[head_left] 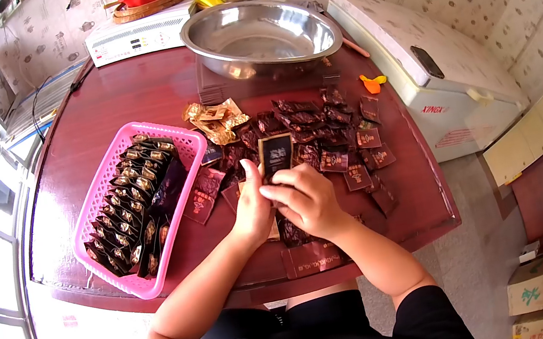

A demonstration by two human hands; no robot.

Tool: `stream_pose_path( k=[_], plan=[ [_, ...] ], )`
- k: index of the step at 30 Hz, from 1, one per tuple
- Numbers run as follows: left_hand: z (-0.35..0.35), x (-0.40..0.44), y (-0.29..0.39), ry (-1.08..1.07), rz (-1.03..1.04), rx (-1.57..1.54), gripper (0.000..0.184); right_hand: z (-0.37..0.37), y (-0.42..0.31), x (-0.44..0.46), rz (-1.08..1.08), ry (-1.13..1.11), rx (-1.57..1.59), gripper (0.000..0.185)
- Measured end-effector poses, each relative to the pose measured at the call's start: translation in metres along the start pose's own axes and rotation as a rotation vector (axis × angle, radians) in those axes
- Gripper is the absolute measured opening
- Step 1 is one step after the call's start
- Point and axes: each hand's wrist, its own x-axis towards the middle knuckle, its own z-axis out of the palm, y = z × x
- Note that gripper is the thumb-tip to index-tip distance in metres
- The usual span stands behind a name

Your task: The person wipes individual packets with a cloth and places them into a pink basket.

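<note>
My left hand (252, 205) and my right hand (307, 199) meet in front of me, both closed around a small black packet with a gold border (276, 152). The packet stands upright, its lower part hidden by my fingers. Behind and to the right of my hands spreads a pile of dark red sachets (335, 160). Gold-coloured wrappers (216, 119) lie in a heap beyond my left hand. Left of my hands sits a pink plastic basket (85, 201), holding rows of black packets (122, 212). A flat dark red packet (312, 259) lies near the table edge.
A large steel basin (256, 32) stands at the back of the red table (109, 103). Beside it is a white appliance (141, 35) with a wicker tray (150, 4) on top. Right of the table is a white chest freezer (433, 63) with a phone (427, 62) on it.
</note>
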Motion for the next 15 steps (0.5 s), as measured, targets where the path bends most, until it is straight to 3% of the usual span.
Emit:
stream_pose_path(
  k=[1,6,9,15],
  plan=[
    [-0.002,0.003,-0.001,0.013,0.0,-0.137,0.07,0.001,-0.001,0.001,-0.028,-0.019,0.008,0.041],
    [0.003,0.005,0.006,-0.023,0.038,-0.055,0.064,0.0,0.008,0.001,0.053,0.06,-0.062,0.04],
    [0.003,0.005,0.006,0.019,0.035,-0.071,0.059,-0.004,0.008,0.001,0.187,0.125,-0.165,0.03],
    [-0.006,0.004,-0.005,-0.012,0.043,0.126,0.055,-0.007,0.008,0.001,0.209,0.192,-0.222,0.032]
  ],
)
